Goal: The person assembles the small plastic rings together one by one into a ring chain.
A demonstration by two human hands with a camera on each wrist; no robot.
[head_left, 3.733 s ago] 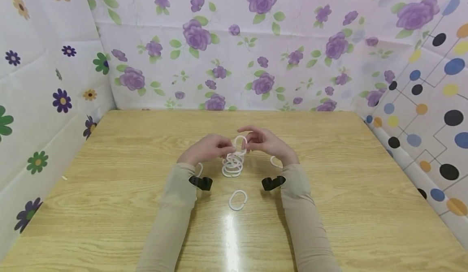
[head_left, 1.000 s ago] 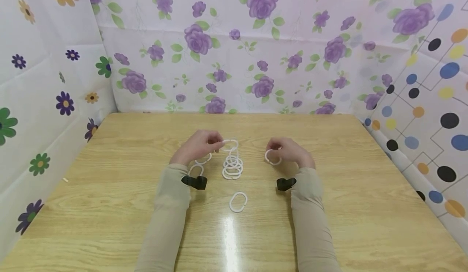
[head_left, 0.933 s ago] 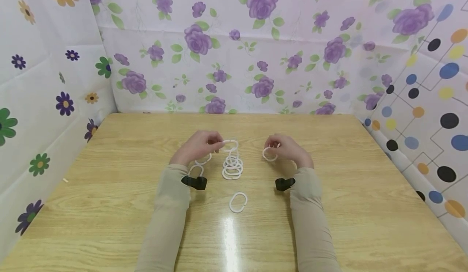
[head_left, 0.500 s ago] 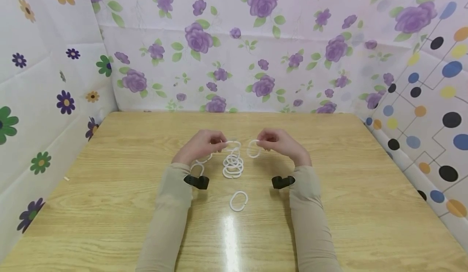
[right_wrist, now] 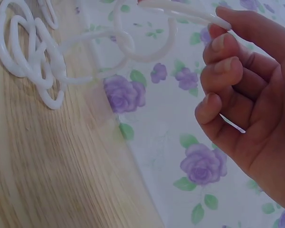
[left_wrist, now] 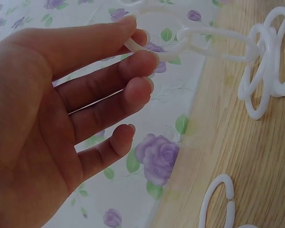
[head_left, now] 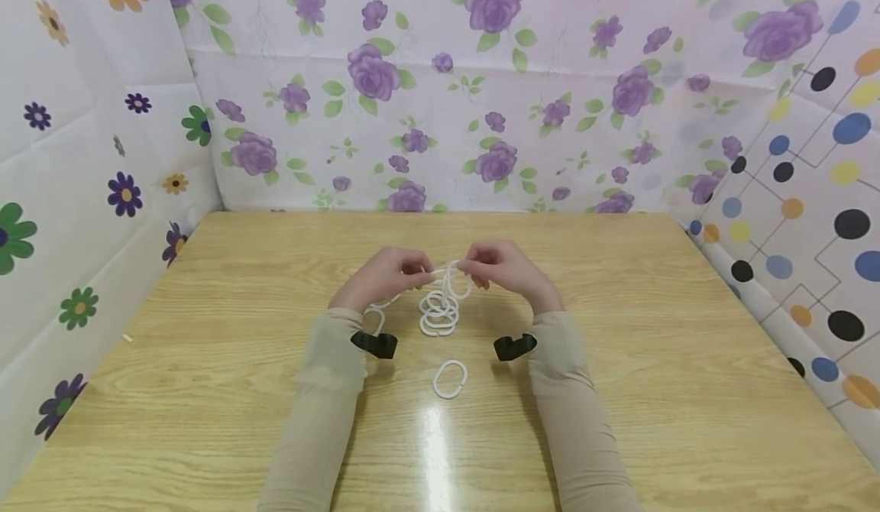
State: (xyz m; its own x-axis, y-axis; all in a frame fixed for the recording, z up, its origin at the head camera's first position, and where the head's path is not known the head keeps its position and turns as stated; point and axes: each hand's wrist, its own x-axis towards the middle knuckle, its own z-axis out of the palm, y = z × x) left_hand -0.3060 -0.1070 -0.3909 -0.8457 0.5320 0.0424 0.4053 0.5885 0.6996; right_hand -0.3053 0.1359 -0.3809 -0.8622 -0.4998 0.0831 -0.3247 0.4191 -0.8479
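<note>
White plastic oval rings, each with a small gap like shower curtain rings, are linked into a chain (head_left: 440, 333) heaped at the table's middle. My left hand (head_left: 388, 277) pinches the chain's top ring (left_wrist: 168, 56) between thumb and index finger, raising it above the heap; its other fingers are loosely bent. With thumb and index finger, my right hand (head_left: 507, 271) pinches a separate ring (right_wrist: 190, 10), which meets the top ring. Whether the two are hooked together cannot be told. Nearer me lies a loose ring (head_left: 435, 382).
Beside the left wrist more loose rings (head_left: 382, 321) lie on the wooden table (head_left: 653, 359), partly hidden by the hand. A small pale scrap (head_left: 127, 338) is at the far left. Flower-printed sheets (head_left: 440, 115) stand behind and at the sides.
My right hand picked up a ring from the right of the heap and carried it left to the chain's top ring. My left hand kept its pinch, shifting slightly right.
</note>
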